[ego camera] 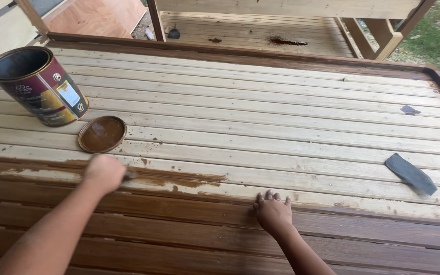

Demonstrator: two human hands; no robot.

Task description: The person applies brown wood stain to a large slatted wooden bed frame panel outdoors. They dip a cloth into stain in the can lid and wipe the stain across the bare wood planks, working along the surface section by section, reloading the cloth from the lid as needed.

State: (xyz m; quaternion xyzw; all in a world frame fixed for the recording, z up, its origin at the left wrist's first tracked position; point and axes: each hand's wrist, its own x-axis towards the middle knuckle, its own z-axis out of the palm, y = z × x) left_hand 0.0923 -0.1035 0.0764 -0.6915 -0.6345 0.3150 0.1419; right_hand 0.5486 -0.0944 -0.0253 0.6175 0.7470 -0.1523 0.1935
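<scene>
My left hand [105,172] is closed in a fist around a small brush [129,174], only whose dark tip shows, blurred, against a slat of the wooden slatted panel [260,112]. The tip sits at the edge of a wet brown stain streak [179,179]. My right hand [273,211] lies flat, palm down, fingers slightly apart, on a stained brown slat nearer to me, holding nothing. The near slats are dark brown; the far ones are bare pale wood.
An open dark-red can [36,84] stands at the far left, its round lid [102,134] lying stain-side up beside it. A grey sheet of sandpaper [411,173] lies at the right, a smaller scrap [410,109] farther back. Another wooden frame [281,30] stands beyond.
</scene>
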